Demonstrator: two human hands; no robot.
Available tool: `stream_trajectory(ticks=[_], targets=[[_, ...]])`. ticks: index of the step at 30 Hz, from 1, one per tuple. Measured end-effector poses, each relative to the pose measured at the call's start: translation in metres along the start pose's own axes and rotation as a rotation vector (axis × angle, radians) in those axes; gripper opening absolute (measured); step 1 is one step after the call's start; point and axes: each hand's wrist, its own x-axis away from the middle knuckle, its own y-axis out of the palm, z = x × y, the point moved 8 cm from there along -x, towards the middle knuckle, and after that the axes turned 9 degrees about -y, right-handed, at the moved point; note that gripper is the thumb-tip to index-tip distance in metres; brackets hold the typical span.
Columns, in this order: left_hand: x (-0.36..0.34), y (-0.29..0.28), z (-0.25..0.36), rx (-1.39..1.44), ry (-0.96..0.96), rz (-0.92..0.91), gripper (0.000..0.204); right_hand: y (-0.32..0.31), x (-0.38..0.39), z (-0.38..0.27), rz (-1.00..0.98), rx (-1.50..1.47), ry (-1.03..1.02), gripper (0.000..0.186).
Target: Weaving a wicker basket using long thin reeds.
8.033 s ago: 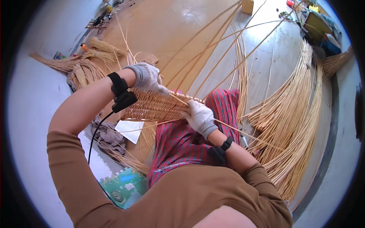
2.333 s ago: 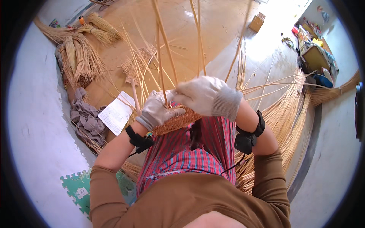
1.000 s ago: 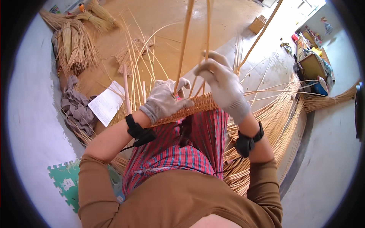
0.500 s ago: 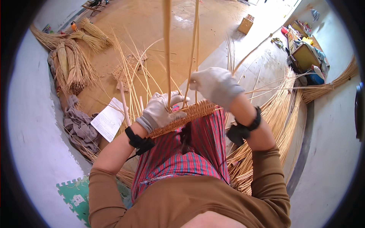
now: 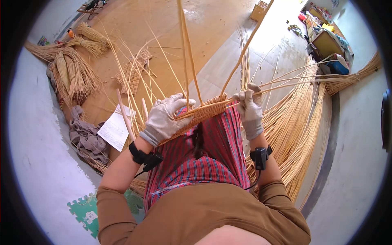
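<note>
A woven rattan piece (image 5: 209, 110) lies over my lap, which is draped in red striped cloth (image 5: 204, 171). My left hand (image 5: 167, 116), in a pale glove, grips the piece's left part, its fingers curled at the upper edge around the bases of upright canes (image 5: 185, 49). My right hand (image 5: 250, 106), gloved too, is beside the piece's right end, its fingers closed on thin canes (image 5: 281, 83) that run sideways from the edge. Some of my fingertips are hidden among the canes.
Reed bundles lie at the left (image 5: 75, 77) and right (image 5: 294, 139). Another woven panel (image 5: 130, 73), a white paper (image 5: 114, 130), grey cloth (image 5: 83, 139) and a green foam mat (image 5: 83, 210) are at the left. A cardboard box (image 5: 258, 12) and cluttered furniture (image 5: 322, 41) stand farther back.
My right hand has dropped from high among the upright canes to the right end, now holding sideways canes. My left hand stays on the woven piece, which earlier lay more level.
</note>
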Motion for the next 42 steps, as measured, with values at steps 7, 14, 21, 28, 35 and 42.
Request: stream_trajectory(ticks=[7, 14, 21, 28, 35, 42], targets=[[-0.022, -0.006, 0.031, -0.148, 0.190, 0.049, 0.036, -0.004, 0.013, 0.004, -0.148, -0.047, -0.074, 0.025], [-0.028, 0.001, 0.034, 0.131, 0.178, 0.127, 0.035, 0.005, 0.020, 0.002, -0.101, -0.042, -0.109, 0.024], [-0.034, 0.010, 0.014, 0.076, -0.018, 0.057, 0.032, 0.095, 0.111, -0.067, -0.701, 0.528, -0.934, 0.014], [-0.035, 0.014, 0.014, 0.196, 0.042, 0.093, 0.032, 0.125, -0.007, -0.064, -0.711, 0.774, -0.390, 0.024], [-0.024, 0.010, 0.026, 0.110, 0.179, 0.147, 0.053, 0.197, -0.052, -0.003, -1.097, 2.053, -0.384, 0.052], [-0.027, 0.010, 0.017, 0.023, 0.181, 0.134, 0.051, 0.189, -0.032, -0.047, -1.246, 1.700, -0.332, 0.051]])
